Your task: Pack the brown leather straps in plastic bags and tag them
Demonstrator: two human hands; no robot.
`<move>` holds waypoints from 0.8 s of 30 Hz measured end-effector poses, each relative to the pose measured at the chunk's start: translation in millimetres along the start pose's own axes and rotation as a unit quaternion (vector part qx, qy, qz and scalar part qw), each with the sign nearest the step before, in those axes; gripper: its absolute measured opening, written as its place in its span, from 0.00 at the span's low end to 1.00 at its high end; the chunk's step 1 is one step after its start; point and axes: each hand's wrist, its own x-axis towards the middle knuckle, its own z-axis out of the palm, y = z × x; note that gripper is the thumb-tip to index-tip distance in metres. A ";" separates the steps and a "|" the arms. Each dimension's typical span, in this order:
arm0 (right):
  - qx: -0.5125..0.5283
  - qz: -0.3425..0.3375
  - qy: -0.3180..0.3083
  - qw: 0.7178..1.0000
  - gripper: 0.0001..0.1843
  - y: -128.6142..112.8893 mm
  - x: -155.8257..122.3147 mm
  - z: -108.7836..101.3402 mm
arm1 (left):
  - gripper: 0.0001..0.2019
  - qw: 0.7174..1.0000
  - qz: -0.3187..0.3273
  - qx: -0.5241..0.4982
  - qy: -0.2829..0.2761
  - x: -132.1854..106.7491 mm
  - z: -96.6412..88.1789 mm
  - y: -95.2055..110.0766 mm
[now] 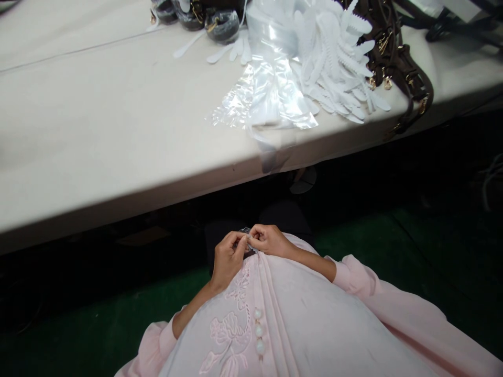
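Observation:
Both hands meet in my lap, below the table edge, over a pale pink garment (298,324) with embroidery and pearl buttons. My left hand (228,257) is curled, its fingertips pinching a small clear, shiny item (247,232). My right hand (269,240) is closed too, pinching the same small item from the other side. The item is too small and hidden to name; it looks like thin clear plastic.
A cream table (98,131) runs across the upper view. On it lie clear plastic bags (271,89), a heap of white toothed plastic strips (338,57), a brown bag with gold hardware (396,63) and dark wrapped items (220,23). Green floor (393,241) lies below.

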 end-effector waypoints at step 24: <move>0.245 0.079 -0.068 0.964 0.23 8.3 -8.5 -5.8 | 0.09 0.983 -0.109 -0.147 -0.028 -0.3 -4.2 -5.6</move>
